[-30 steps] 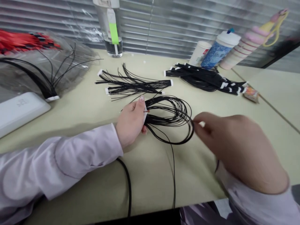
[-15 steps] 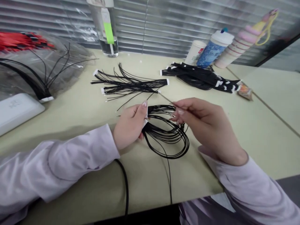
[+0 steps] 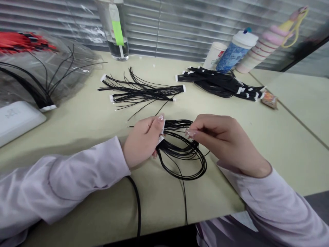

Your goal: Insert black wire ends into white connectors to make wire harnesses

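A looped bundle of thin black wires [image 3: 183, 151] with white connectors hangs between my hands, over the table's near half. My left hand [image 3: 144, 139] is closed on the connector end, thumb on top. My right hand [image 3: 218, 137] pinches at the upper right of the loops, thumb and index finger together on a black wire; the wire's tip is hidden by the fingers. Beyond my hands lies a loose spread of black wires [image 3: 146, 91] with white connectors. To its right is a thicker pile of black cables [image 3: 218, 82] with white ends.
Plastic bags [image 3: 77, 75] with red and black wires are at the left, near a white case [image 3: 20, 120]. A clear bottle [image 3: 118, 41], a white cup [image 3: 214, 55], a blue tumbler [image 3: 236, 49] and a pink striped bottle [image 3: 259, 48] stand along the back. A small packet [image 3: 269, 99] lies right.
My right hand has moved slightly down and left, toward the loops. The single wire that stretched from its fingertips toward the back left is no longer visible there.
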Demonstrator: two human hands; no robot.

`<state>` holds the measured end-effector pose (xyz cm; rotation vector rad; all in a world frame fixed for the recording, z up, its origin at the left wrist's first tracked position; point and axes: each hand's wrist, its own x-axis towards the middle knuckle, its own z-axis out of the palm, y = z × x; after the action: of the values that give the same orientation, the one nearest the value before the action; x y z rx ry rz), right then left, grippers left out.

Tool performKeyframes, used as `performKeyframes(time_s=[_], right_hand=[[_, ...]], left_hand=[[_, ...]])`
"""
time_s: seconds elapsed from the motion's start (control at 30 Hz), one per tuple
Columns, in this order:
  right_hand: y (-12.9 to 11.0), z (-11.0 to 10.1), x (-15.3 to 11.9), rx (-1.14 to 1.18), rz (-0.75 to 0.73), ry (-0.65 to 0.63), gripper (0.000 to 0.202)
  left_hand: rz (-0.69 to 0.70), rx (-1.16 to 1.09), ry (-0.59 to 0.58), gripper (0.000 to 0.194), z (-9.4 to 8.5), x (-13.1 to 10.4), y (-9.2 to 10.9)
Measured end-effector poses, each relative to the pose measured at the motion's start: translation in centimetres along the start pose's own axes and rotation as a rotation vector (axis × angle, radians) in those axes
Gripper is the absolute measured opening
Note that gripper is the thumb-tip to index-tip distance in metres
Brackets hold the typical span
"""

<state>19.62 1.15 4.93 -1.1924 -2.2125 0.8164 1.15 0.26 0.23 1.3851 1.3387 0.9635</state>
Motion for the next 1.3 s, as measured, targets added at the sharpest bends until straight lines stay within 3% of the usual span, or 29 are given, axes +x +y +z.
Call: performKeyframes(time_s=[0.3, 0.53, 1.0, 1.3], right_hand=[[0.1, -0.4, -0.2, 0.013, -0.019, -0.048, 0.018], [0.2, -0.2, -0.1, -0.021, -0.025, -0.002, 0.015], [0.0, -0.5, -0.3, -0.116, -0.096, -0.027, 0.014], [0.3, 1.8, 0.1, -0.235, -0.277, 0.038, 0.013]], left_hand=[[0.026, -0.035, -0.032, 0.044, 0.0, -0.2, 0.0], [0.058, -0.048, -0.045, 0.043, 0.0, -0.2, -0.2], [0.055, -0.024, -0.04, 0.042, 0.1, -0.3, 0.0], [0.087, 0.068, -0.05, 0.04, 0.1, -0.4, 0.3]])
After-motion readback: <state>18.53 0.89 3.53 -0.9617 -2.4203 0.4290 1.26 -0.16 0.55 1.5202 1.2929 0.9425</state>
